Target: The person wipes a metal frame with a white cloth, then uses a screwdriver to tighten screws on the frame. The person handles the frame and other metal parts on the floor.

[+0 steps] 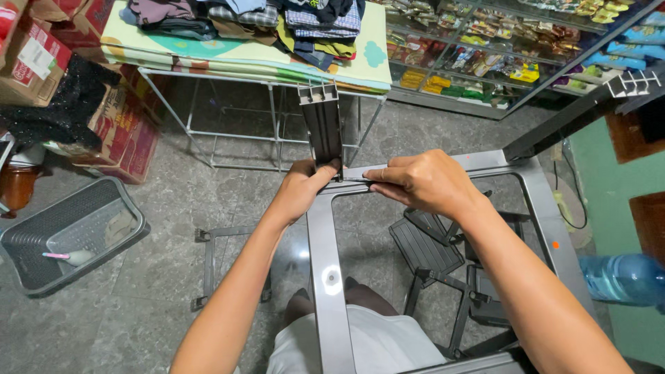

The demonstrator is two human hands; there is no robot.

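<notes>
Left hand (305,185) grasps upright grey aluminium profile offcut (322,125), bracing it at rectangular grey metal frame (325,263) corner; right hand (422,181) pinches the top rail, steadying the joint.

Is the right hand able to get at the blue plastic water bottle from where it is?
Probably yes: the right hand rests on the grey metal frame, and nothing visible blocks the way to the blue plastic water bottle.

Both hands meet at the frame's (325,263) far left corner, left hand (305,185) on an upright bar (322,125), right hand (422,181) just beside. A basket (104,201) lies far left; a bottle (620,278) right.
</notes>
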